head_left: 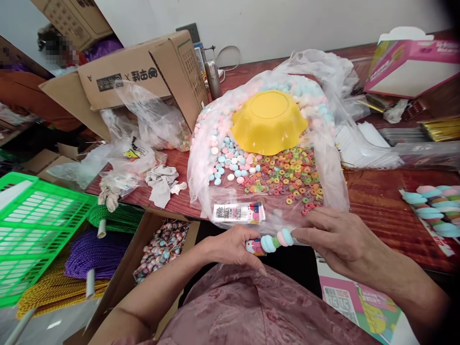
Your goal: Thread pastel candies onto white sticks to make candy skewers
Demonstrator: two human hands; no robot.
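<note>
My left hand is closed around a small printed card at the lower end of a marshmallow skewer. Blue and pink marshmallows with a green ring candy between them line the skewer; its stick is hidden. At the far end, the closed fingers of my right hand touch the last blue marshmallow. Just beyond both hands, a clear plastic sheet bears loose marshmallows and colourful ring candies. A stack of printed cards lies on its near edge.
An upturned yellow bowl rests among the sweets. Finished-looking marshmallow skewers lie at right. A cardboard box stands at left, above a green basket, bundled cords and a box of wrapped sweets. Another person sits far left.
</note>
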